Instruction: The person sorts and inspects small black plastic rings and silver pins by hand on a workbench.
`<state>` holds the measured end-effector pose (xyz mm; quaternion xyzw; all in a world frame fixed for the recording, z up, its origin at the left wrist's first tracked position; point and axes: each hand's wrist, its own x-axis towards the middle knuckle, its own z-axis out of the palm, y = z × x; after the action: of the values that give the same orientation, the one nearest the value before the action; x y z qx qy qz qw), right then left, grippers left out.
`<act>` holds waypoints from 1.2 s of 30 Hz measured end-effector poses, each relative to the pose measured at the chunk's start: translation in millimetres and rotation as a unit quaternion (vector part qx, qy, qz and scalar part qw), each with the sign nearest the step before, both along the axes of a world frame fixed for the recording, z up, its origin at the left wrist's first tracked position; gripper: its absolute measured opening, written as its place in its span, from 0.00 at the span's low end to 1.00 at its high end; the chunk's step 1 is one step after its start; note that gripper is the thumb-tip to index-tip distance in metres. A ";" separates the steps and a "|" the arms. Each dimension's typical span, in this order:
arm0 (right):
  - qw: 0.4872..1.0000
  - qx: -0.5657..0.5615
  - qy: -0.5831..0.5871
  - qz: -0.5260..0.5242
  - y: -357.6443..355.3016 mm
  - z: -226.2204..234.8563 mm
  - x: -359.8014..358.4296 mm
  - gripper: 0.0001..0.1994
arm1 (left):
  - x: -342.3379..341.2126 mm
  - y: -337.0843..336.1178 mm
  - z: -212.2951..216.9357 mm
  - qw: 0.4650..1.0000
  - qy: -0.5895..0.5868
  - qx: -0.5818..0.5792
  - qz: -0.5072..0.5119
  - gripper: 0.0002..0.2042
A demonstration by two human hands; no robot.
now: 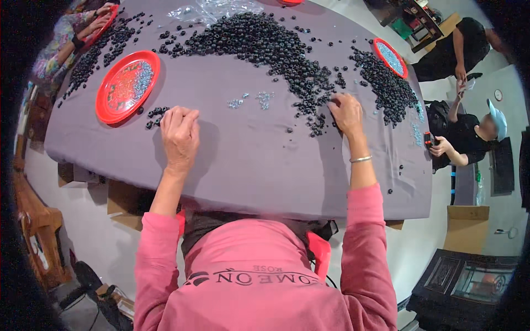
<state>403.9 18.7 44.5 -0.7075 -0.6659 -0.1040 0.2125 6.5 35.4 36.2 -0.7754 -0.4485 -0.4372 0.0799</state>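
My left hand (179, 138) is closed in a pinch above the grey cloth, just right of a small group of black beads (156, 117). Whatever its fingers hold, if anything, is hidden. At the right edge of a large heap of round black beads (259, 41), my right hand (348, 115) has its fingertips pressed together among the loose ones. What lies between them cannot be made out. Two small patches of tiny clear-blue beads (265, 100) are on the cloth between my hands. A red plate (104, 113) with more tiny blue beads sits beyond my left hand.
The grey cloth-covered table (259, 182) curves around me. Crumpled clear plastic bags (215, 10) lie behind the heap. At the right is another red plate (406, 70) beside a second bead pile (386, 96). Another person's hands (99, 21) hold a plate at far left; two people are at right.
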 end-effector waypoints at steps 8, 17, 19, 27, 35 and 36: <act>0.961 0.029 0.262 0.087 -29.7 24.6 -78.0 0.08 | 0.0 -19.9 -4.5 0.995 -0.084 0.024 -0.052 0.10; 0.876 0.052 0.428 0.215 -66.5 16.5 -215.0 0.08 | 32.6 -72.6 -8.9 0.647 -0.544 -0.471 -0.254 0.09; 0.850 0.045 0.471 0.231 -70.8 8.9 -231.3 0.08 | 25.3 -69.2 -17.6 0.506 -0.599 -0.510 -0.353 0.11; 0.851 0.024 0.461 0.252 -67.3 4.2 -228.8 0.08 | 12.6 -59.3 -15.2 0.435 -0.605 -0.544 -0.386 0.11; 0.851 0.038 0.433 0.294 -56.7 7.9 -193.6 0.05 | 34.9 -52.4 -12.8 0.443 -0.582 -0.582 -0.356 0.09; 0.860 0.038 0.417 0.292 -56.7 9.2 -188.6 0.05 | 39.0 -51.6 -14.6 0.440 -0.579 -0.585 -0.359 0.09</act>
<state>215.4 -38.0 53.8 -0.4489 -0.6870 0.2422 0.5175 45.5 -16.2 21.6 -0.2956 -0.2208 -0.4081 -0.8350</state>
